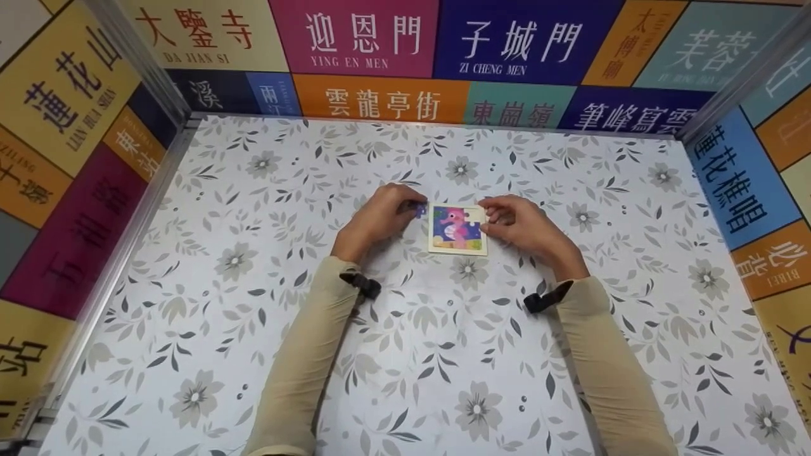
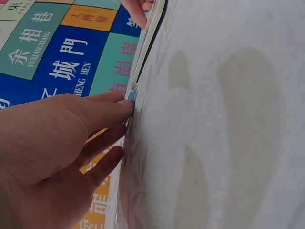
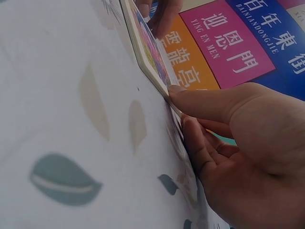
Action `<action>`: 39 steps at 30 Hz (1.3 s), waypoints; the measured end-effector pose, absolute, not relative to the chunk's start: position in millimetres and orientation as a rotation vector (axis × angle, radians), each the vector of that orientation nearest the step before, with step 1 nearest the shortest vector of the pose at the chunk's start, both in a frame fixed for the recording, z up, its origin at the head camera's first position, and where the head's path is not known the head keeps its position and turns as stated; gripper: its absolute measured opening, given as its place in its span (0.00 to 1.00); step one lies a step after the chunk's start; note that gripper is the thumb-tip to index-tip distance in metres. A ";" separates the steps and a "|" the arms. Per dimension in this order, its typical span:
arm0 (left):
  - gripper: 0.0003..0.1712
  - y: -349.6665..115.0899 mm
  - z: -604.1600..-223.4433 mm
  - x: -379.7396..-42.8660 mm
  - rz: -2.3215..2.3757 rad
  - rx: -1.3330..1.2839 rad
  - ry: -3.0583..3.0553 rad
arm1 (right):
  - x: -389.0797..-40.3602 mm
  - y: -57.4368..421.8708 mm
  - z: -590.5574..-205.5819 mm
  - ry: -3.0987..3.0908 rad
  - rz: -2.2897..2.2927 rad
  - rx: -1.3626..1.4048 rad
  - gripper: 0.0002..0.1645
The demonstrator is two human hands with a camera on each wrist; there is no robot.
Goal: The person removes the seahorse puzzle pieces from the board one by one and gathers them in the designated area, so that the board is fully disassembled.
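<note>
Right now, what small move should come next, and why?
Perhaps move the small purple piece in the left hand toward the square, cream-bordered seahorse puzzle: its upper-right corner shows an unfilled cream gap, and the right hand touches its right edge.

The right side of the frame is filled by the right hand (image 3: 252, 152), by whose thumb and curled fingers a puzzle board (image 3: 147, 40) is held near the centre. The board, seen at a steep slant, is edged in pale material and printed in bright colours. At the top, above its face, fingers of the left hand (image 3: 164, 16) are partly cut off. The left half is taken up by the white bench (image 3: 57, 95), patterned with beige leaves and a dark leaf (image 3: 64, 179) at lower left. Lettered orange, magenta and blue panels (image 3: 228, 43) are seen at upper right.
</note>
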State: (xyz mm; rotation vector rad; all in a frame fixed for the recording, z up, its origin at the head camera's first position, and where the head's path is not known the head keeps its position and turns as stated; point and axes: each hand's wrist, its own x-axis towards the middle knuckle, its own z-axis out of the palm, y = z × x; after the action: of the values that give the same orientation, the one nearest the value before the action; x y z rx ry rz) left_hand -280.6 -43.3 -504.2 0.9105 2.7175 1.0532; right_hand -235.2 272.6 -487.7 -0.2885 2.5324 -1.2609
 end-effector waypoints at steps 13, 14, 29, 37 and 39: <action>0.17 -42.7 -505.2 -281.3 1.025 0.965 2.773 | -247.6 276.7 -505.1 2.514 -1.317 -0.299 0.33; 0.17 -41.1 -505.0 -280.7 1.035 0.974 2.775 | -248.1 276.8 -505.9 2.503 -1.335 -0.301 0.34; 0.17 -0.4 -503.4 -271.3 0.989 1.054 2.667 | -246.5 281.6 -509.4 2.454 -1.429 -0.275 0.33; 0.16 11.7 -499.4 -272.4 0.939 1.033 2.696 | -244.9 284.0 -511.1 2.441 -1.441 -0.266 0.34; 0.16 16.0 -498.2 -271.8 0.878 0.997 2.730 | -244.7 284.0 -510.3 2.443 -1.441 -0.268 0.34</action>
State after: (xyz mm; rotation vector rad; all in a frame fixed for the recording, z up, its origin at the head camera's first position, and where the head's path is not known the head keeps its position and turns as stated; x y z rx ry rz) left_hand -271.8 16.0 -498.2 0.9971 2.7300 0.8781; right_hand -244.7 284.0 -510.3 -0.2683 2.4429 -1.4415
